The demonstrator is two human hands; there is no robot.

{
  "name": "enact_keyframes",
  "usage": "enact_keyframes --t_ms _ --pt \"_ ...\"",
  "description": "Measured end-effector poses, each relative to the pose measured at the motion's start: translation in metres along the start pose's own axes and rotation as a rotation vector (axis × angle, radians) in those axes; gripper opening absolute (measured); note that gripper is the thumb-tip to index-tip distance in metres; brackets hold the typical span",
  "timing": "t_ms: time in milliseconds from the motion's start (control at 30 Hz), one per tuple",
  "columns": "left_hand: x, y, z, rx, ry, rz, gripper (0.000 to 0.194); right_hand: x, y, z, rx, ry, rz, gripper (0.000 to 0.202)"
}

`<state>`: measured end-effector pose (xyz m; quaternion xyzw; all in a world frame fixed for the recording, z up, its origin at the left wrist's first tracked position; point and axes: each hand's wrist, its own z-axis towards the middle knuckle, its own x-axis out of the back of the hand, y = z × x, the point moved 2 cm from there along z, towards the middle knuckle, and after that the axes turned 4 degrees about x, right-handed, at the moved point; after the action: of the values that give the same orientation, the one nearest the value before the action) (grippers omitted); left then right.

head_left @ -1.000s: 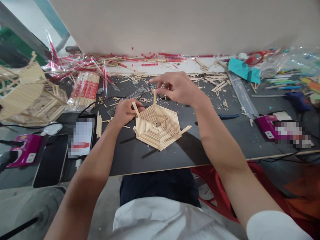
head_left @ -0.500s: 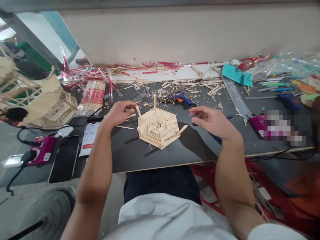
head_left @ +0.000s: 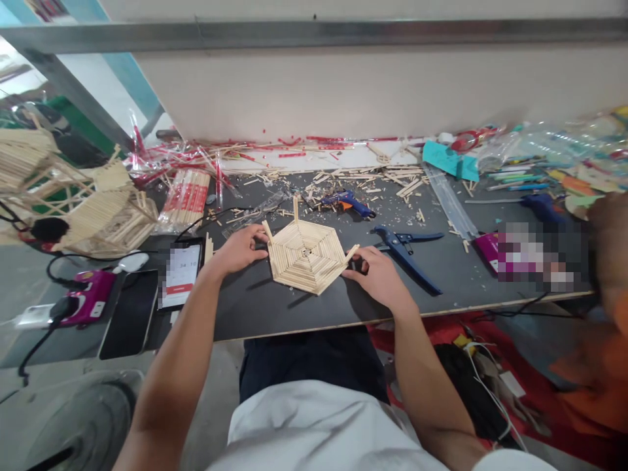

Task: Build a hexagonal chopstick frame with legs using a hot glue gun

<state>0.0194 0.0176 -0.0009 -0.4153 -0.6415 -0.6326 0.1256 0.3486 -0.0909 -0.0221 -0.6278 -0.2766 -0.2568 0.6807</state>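
Observation:
A hexagonal panel of pale wooden sticks [head_left: 308, 255], laid in concentric rings with a small hole at the centre, sits in front of me. Short sticks jut up from several of its corners, and shadows fall on the table beneath it. At the panel's left edge, my left hand [head_left: 242, 248] has its fingers curled and closed on the rim beside a corner stick. On the opposite side my right hand [head_left: 377, 271] grips the right corner between thumb and fingers. The fingertips are partly hidden at both edges.
Blue cutters [head_left: 407, 255] lie right of my right hand. Behind the panel are a blue glue gun [head_left: 349, 203] and stick scraps. Phones [head_left: 130, 314], a purple power strip [head_left: 91, 297] and a stick structure [head_left: 103, 203] stand left. Another person's arm [head_left: 611, 255] shows far right.
My right hand has moved left and down from the air onto the panel's right corner, uncovering the cutters. My left hand has lowered to the left rim. Another person's arm has appeared at right.

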Motion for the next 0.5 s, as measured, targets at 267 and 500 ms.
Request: enact_keyframes --t_ms 267,500 --pt "-0.048 0.014 -0.063 0.184 0.316 0.03 0.043 0.002 0.015 0.022 0.031 0.018 -0.125 0.025" --pt "-0.071 0.022 -0.094 0.24 0.373 0.031 0.041 0.003 0.016 0.043 0.074 -0.007 -0.121 0.017"
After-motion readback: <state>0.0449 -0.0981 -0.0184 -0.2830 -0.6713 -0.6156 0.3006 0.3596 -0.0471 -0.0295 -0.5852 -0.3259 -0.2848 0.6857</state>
